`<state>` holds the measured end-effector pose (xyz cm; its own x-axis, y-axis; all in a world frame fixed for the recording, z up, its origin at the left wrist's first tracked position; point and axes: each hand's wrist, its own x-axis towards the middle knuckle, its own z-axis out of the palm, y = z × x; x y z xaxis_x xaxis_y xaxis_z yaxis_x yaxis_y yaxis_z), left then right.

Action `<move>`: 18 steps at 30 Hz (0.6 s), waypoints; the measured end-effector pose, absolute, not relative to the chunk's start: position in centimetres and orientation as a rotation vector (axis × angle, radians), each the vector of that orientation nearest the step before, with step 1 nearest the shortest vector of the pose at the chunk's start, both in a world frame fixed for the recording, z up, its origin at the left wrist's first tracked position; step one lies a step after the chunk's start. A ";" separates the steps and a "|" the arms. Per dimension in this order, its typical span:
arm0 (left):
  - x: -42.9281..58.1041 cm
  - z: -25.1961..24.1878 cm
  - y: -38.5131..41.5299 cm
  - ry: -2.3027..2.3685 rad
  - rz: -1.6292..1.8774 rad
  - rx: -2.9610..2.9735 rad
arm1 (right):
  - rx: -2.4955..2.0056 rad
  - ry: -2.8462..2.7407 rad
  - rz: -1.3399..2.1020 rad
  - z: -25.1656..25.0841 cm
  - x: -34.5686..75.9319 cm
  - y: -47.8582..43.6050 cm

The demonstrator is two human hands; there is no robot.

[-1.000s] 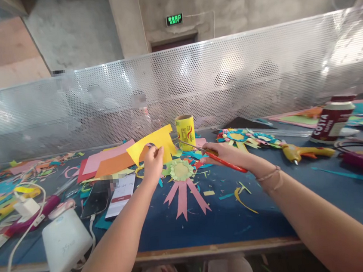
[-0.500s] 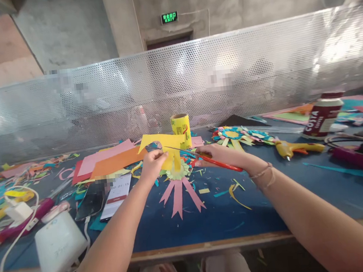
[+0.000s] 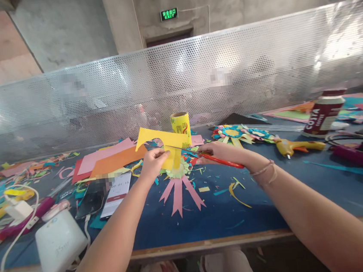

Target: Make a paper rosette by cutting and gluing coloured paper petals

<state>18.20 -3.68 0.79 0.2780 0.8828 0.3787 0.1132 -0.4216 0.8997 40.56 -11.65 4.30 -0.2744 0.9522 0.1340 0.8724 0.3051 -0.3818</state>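
My left hand (image 3: 154, 161) pinches a sheet of yellow paper (image 3: 149, 136) that has a rounded notch cut out of it. Red-handled scissors (image 3: 226, 163) are gripped in my right hand (image 3: 214, 152), their blades lying across the yellow paper from the right. Below the paper, on the blue tabletop, rests a paper rosette (image 3: 177, 171) with a pale green pleated edge and pink tails (image 3: 178, 197); the paper partly hides its middle. Right behind the sheet stands a yellow tape roll (image 3: 181, 125).
Two finished-looking rosettes (image 3: 233, 132), a yellow glue gun (image 3: 296, 146) and a Costa bottle (image 3: 323, 114) are on the right. Phones (image 3: 115, 195), a white power bank (image 3: 60, 244), cables and coloured paper (image 3: 116, 162) lie on the left. A perforated metal screen (image 3: 178, 80) runs behind.
The yellow sheet has tilted, its left end rising and its right end dropping. The scissors remain across it, and both hands have barely moved.
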 end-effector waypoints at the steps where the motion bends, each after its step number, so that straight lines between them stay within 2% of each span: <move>1: 18.2 0.8 -3.7 0.903 1.211 1.753 | -1.633 -2.245 0.341 4.3 40.6 -11.7; 18: 18.2 0.9 -3.9 0.953 1.219 1.806 | -1.612 -2.240 0.237 4.1 40.4 -11.3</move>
<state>18.17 -3.87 0.91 0.2709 0.8785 0.3935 0.1698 -0.4460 0.8788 40.44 -11.34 4.13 -0.2773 0.9403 0.1973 0.8782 0.3314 -0.3448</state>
